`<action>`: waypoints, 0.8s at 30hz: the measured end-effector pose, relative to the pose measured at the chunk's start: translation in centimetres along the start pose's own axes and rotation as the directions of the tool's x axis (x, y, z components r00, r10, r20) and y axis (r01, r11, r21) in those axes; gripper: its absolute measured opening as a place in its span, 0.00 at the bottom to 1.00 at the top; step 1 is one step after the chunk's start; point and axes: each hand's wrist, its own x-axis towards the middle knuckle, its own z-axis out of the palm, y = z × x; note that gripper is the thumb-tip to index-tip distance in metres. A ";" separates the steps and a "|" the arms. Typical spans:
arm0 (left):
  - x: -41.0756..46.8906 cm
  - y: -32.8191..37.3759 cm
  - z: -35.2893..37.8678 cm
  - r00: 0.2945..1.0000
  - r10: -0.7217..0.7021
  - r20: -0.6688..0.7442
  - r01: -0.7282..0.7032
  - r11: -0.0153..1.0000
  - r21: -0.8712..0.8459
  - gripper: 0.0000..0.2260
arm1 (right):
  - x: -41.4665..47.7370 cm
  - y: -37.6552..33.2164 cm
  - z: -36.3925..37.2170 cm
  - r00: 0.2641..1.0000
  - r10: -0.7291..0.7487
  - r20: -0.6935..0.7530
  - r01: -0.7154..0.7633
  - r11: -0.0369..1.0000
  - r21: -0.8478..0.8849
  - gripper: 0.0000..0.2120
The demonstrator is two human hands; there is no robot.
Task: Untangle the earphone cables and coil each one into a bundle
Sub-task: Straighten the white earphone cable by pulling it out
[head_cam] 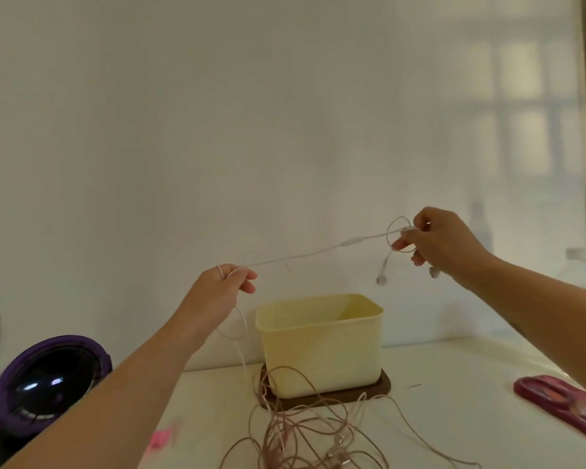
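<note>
Cable (351,242), thin, white, taut between left hand (225,286) and right hand (444,242), each in a pinch on it.

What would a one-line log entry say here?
left hand: pinches white cable | right hand: pinches its earbud end | cable: stretched between hands | pink cables: tangled on table

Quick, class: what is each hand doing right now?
Left hand: pinches the white earphone cable.
Right hand: pinches the same cable's looped end, earbuds dangling.
</note>
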 end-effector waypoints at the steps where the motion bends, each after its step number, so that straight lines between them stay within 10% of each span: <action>1: -0.1 0.1 -0.1 0.998 -0.046 0.035 0.049 0.995 -0.092 0.11 | -0.1 -0.1 0.0 0.997 0.003 0.074 0.001 0.999 -0.054 0.11; 6: -0.5 1.5 0.2 0.972 -0.123 0.200 0.186 0.923 -0.336 0.12 | -1.7 -1.2 0.8 0.881 0.124 0.456 -0.012 0.970 -0.242 0.05; 13: 0.4 5.6 -0.1 1.000 0.022 -0.005 -0.021 0.841 -0.540 0.13 | -5.0 -3.9 4.9 0.742 0.058 0.668 -0.103 0.994 0.029 0.12; 18: -0.4 7.1 0.1 0.989 0.139 0.049 -0.081 0.788 -0.610 0.14 | -7.9 -4.8 8.9 0.559 -0.040 0.828 0.063 0.998 0.005 0.17; 24: -0.4 7.3 -1.6 0.944 0.282 -0.173 -0.330 0.840 -0.432 0.15 | -7.7 -2.8 12.0 0.549 0.064 0.833 0.396 0.858 -0.327 0.14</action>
